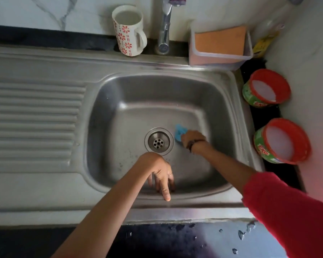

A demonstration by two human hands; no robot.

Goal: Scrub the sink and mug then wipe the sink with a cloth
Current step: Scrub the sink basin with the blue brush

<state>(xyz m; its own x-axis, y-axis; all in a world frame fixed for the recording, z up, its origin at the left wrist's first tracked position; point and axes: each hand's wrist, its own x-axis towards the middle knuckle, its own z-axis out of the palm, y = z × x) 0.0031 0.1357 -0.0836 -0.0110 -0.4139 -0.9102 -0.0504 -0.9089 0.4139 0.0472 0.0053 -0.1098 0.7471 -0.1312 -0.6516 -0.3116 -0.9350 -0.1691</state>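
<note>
A steel sink fills the middle of the view, its drain at the centre of the basin floor. My right hand presses a blue scrubber on the basin floor just right of the drain. My left hand rests with fingers spread and pointing down on the near wall and rim of the basin, holding nothing. A white mug with red flowers stands upright on the ledge behind the sink, left of the tap.
A ribbed drainboard lies left of the basin. A clear box holding an orange cloth stands right of the tap. Two red-rimmed tubs of dish soap lean against the right wall. Water drops dot the dark counter front.
</note>
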